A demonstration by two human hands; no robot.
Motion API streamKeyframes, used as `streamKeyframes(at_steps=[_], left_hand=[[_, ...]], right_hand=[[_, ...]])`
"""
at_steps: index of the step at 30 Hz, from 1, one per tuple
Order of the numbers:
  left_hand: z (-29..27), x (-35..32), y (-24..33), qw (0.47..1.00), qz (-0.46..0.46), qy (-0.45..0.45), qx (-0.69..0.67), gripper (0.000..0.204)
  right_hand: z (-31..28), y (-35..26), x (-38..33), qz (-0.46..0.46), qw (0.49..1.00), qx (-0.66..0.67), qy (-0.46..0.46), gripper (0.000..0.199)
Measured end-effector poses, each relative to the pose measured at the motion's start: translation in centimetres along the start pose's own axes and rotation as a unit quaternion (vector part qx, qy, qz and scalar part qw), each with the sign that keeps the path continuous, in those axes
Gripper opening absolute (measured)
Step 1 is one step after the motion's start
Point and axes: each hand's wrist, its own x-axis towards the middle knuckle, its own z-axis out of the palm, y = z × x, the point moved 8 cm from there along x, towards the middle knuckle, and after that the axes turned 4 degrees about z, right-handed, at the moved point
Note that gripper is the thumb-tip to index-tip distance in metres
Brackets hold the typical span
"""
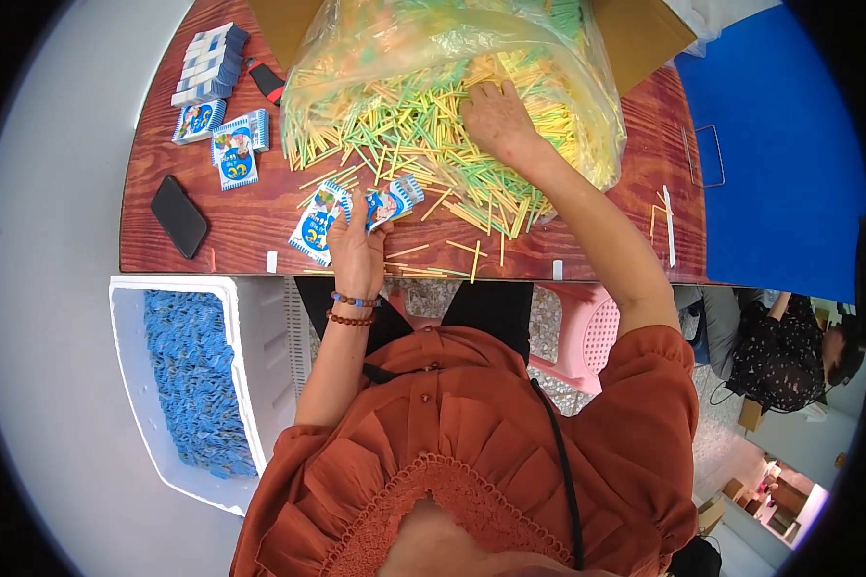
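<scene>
The left hand [356,252] pinches a fan of small blue-and-white packets [356,213] between thumb and fingers, just above the near edge of the wooden table [250,226]. The right hand [496,117] lies palm-down with fingers loosely spread on a heap of yellow and green sticks [404,130] — the heap spills out of a clear plastic bag [587,106] whose mouth opens toward the person. More packets [233,149] lie to the left, near a black phone [179,215]. Below the table's left end stands a white foam box [260,385] — it holds a mass of blue packets.
</scene>
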Motion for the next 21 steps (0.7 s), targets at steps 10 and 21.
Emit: streamKeyframes(at_steps=[10, 21], left_hand=[[-0.1, -0.2, -0.3, 1.000, -0.014, 0.004, 0.000, 0.020], [0.5, -0.2, -0.8, 1.000, -0.020, 0.013, 0.008, 0.021]], right_hand=[[0.3, 3.1, -1.2, 0.046, 0.969, 0.244, 0.012, 0.021], [0.3, 7.0, -1.3, 0.094, 0.828, 0.552, 0.036, 0.034]])
